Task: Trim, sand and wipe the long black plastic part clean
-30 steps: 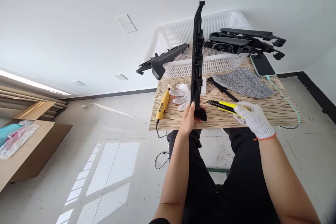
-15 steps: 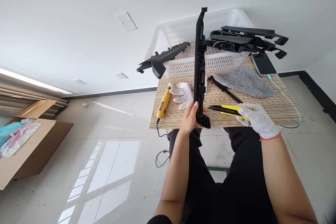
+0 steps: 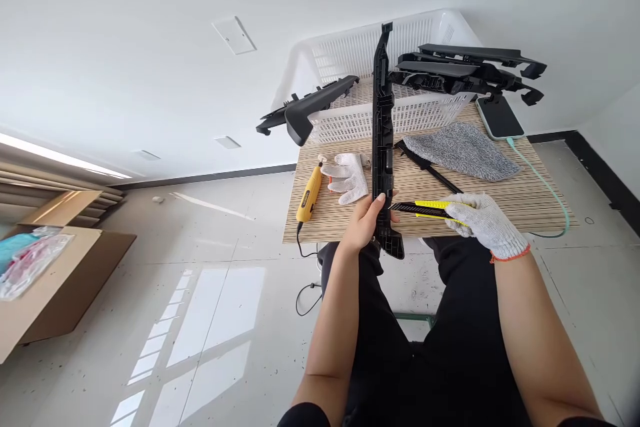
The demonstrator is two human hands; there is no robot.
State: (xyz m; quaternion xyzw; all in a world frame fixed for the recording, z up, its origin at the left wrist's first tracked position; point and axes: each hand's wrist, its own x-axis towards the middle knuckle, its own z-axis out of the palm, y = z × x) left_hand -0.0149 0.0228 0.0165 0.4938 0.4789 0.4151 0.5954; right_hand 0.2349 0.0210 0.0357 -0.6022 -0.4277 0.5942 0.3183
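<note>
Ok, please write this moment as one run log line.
left hand: bare, holds black part; right hand: gloved, holds yellow knife; blade: tip at part's edge, contact unclear; basket: more black parts across rim

contact of knife [image 3: 423, 209] with black part [image 3: 383, 127]: unclear | cardboard box [image 3: 75, 280]: cut by left edge

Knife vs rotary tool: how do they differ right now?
- The knife is held in the gloved right hand; the rotary tool lies on the table.
- The knife is roughly crosswise, its dark blade end toward the black part; the rotary tool's pale tip points away from the person.
- The rotary tool has a cord at its near end; the knife shows none.
Shared: both have yellow on their bodies.
</note>
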